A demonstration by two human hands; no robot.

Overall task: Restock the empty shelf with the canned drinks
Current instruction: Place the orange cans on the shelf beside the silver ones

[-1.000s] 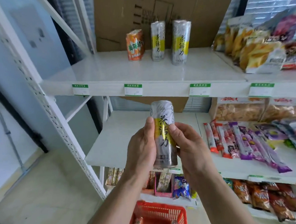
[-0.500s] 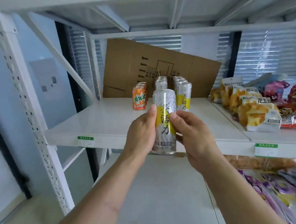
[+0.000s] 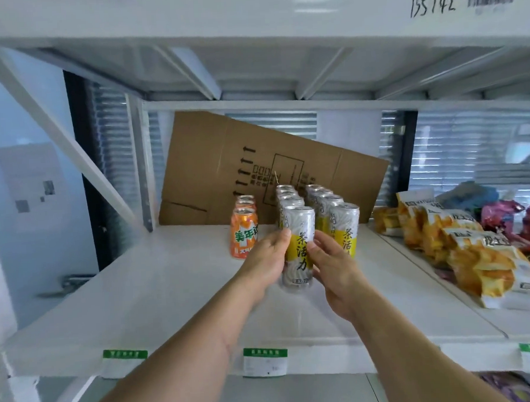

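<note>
My fingers (image 3: 282, 240) curl round a tall silver-and-yellow can (image 3: 298, 248) from both sides: my left hand (image 3: 268, 257) grips its left flank and my right hand (image 3: 329, 259) its right flank, thumbs on the front face. The can is upright and sits at the front of the left-hand row of matching cans (image 3: 288, 196); whether its base touches the shelf (image 3: 140, 299) I cannot tell.

Status of the restock:
- Two rows of tall cans run from the middle of the shelf toward its back edge. The right-hand row (image 3: 334, 209) counts about four, the left-hand row three behind the held can.
- A short row of orange cans (image 3: 244, 232) stands just beside them on the left.
- A cardboard sheet (image 3: 256, 170) leans against the back edge.
- Snack bags (image 3: 463, 252) fill the adjoining shelf to the right.

Judgement: this can's placement is nearly complete, with release outstanding. The front half and the left side of the shelf are bare, so much restocking is left.
</note>
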